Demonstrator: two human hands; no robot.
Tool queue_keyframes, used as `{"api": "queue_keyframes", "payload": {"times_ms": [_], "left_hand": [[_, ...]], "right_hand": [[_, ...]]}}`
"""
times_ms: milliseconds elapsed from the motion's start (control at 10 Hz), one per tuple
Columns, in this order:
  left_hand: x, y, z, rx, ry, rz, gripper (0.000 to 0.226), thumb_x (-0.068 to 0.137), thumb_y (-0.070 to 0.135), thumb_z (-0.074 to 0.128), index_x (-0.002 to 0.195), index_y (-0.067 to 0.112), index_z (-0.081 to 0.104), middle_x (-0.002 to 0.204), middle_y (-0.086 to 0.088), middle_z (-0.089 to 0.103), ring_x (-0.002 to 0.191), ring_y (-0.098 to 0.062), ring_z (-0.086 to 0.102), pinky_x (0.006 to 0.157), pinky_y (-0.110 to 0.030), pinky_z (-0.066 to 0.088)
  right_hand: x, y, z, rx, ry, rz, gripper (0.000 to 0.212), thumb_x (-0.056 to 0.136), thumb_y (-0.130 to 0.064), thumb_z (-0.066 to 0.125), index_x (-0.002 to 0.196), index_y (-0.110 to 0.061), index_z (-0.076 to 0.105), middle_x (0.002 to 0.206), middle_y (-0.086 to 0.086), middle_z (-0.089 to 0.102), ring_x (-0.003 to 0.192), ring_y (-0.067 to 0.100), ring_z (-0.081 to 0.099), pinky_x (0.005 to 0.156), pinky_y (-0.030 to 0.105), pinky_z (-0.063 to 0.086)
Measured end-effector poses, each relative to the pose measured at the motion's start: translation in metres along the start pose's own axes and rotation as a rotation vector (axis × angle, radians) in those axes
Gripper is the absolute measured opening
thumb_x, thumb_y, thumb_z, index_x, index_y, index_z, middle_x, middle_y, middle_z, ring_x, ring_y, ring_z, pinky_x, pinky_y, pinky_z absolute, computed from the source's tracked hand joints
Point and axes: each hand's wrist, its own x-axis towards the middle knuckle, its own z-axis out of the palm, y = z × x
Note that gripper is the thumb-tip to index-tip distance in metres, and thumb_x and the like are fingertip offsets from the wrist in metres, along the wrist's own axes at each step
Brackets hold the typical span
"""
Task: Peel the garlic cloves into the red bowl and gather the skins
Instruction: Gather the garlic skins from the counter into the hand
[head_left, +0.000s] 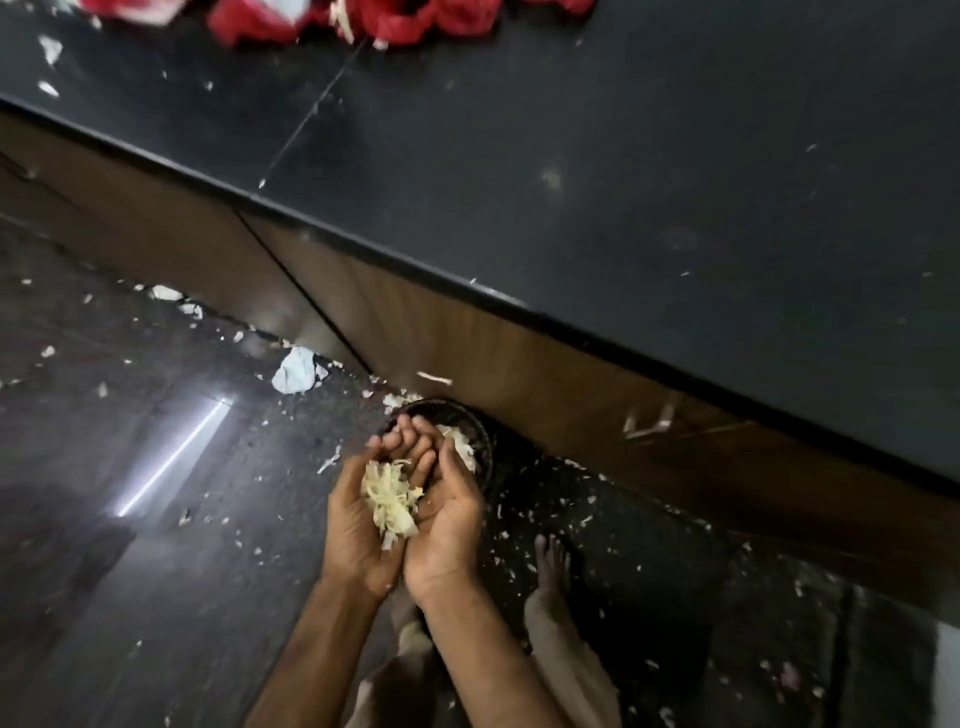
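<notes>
Garlic skins (390, 498): pale yellow-white, papery, shredded into thin curled strips; heaped loosely in the hollow between both palms. Left hand (358, 525) and right hand (447, 514): cupped, pressed together edge to edge, fingers curled upward around the heap. Held above a dark round bin (480, 441) on the floor (more pale skins visible inside it). Further flakes scattered over the dark floor (156, 519) and the black countertop (623, 156). Red items at the counter's far edge, blurred, not identifiable.
</notes>
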Motion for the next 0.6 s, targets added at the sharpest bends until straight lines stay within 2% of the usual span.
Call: {"api": "queue_keyframes", "payload": {"times_ms": [100,200,300,400,500,600], "left_hand": [[0.038,-0.003,-0.067,0.005,0.109,-0.051,0.04,0.095,0.02,0.043,0.076,0.01,0.077,0.096,-0.008,0.074,0.089,-0.019,0.074,0.091,-0.034,0.057],[0.088,-0.02,-0.123,-0.002,0.221,-0.101,0.038,0.099,0.019,0.036,0.095,0.007,0.072,0.105,-0.012,0.074,0.09,-0.022,0.074,0.09,-0.037,0.055],[0.132,-0.04,-0.154,-0.03,0.243,-0.151,0.023,0.083,0.019,0.048,0.09,0.008,0.067,0.093,-0.011,0.075,0.081,-0.022,0.075,0.082,-0.036,0.058],[0.176,-0.056,-0.182,-0.028,0.27,-0.184,0.027,0.078,0.025,0.052,0.074,0.008,0.073,0.086,-0.009,0.072,0.078,-0.022,0.072,0.089,-0.039,0.057],[0.209,-0.072,-0.207,-0.048,0.296,-0.197,0.027,0.085,0.029,0.048,0.081,0.009,0.066,0.08,-0.007,0.068,0.074,-0.021,0.068,0.077,-0.042,0.062],[0.237,-0.084,-0.224,-0.125,0.339,-0.204,0.025,0.087,0.032,0.048,0.086,0.011,0.061,0.088,-0.007,0.068,0.101,-0.025,0.064,0.104,-0.042,0.049]], "right_hand": [[0.029,0.037,-0.042,0.014,0.169,0.09,0.029,0.096,-0.021,0.054,0.109,-0.002,0.071,0.114,0.015,0.072,0.098,0.021,0.071,0.081,0.032,0.058],[0.066,0.055,-0.08,-0.01,0.314,0.119,0.027,0.102,-0.016,0.049,0.111,-0.003,0.071,0.111,0.011,0.074,0.098,0.019,0.071,0.079,0.028,0.057],[0.103,0.068,-0.115,-0.077,0.428,0.128,0.023,0.101,-0.012,0.05,0.1,-0.005,0.072,0.094,0.007,0.075,0.082,0.015,0.072,0.066,0.024,0.058],[0.136,0.076,-0.147,-0.138,0.477,0.162,0.023,0.101,-0.017,0.053,0.108,-0.002,0.07,0.091,0.007,0.074,0.083,0.018,0.069,0.082,0.031,0.056],[0.166,0.085,-0.173,-0.17,0.502,0.182,0.024,0.104,-0.017,0.048,0.094,-0.009,0.068,0.08,0.004,0.071,0.08,0.018,0.064,0.078,0.03,0.052],[0.191,0.089,-0.19,-0.261,0.531,0.219,0.029,0.106,-0.018,0.042,0.086,-0.012,0.063,0.086,0.006,0.065,0.077,0.019,0.06,0.075,0.03,0.05]]}}
